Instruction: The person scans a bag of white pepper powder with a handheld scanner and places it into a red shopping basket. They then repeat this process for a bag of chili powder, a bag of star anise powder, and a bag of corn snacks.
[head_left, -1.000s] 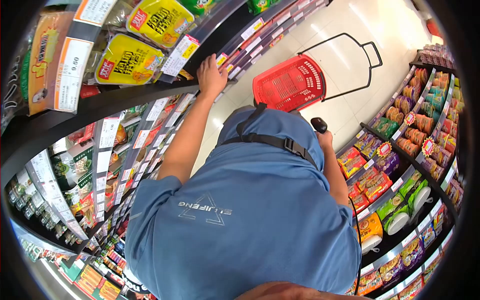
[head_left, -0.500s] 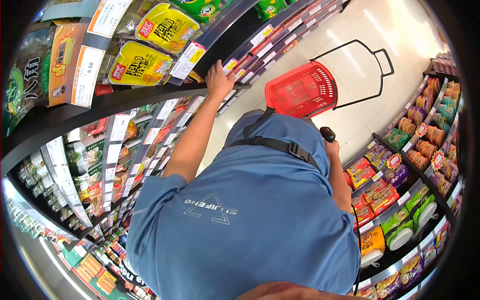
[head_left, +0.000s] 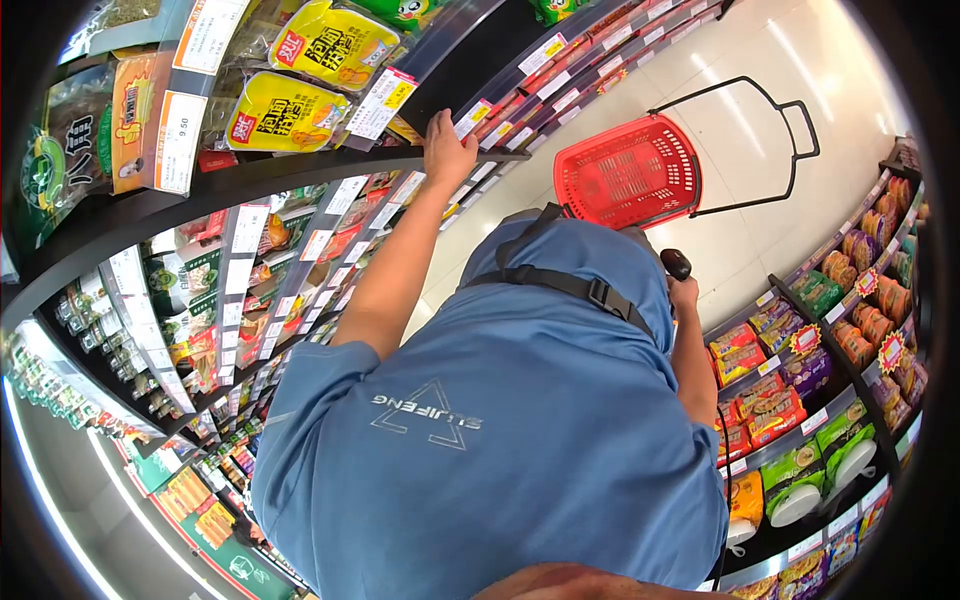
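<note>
My left hand reaches out to the shelf edge on the left. Its fingers are stretched over the front edge, close to the price tags, with nothing seen in them. Near it on the shelf lie yellow-labelled food packs, with a white price tag in front. My right hand is down by my right hip, closed around a dark, rounded object. Only its top end sticks out, so its kind cannot be told. A red shopping basket with a long black pull handle stands on the floor ahead.
Lower shelves with packets and price tags run along my left side. On the right, shelves carry red noodle packs, green packs and purple packs. The pale tiled floor lies between. A black cord hangs by my right side.
The view has shifted, so the basket and right shelves sit further right in the picture. My left hand stays at the shelf edge, and my right hand still grips the dark object.
</note>
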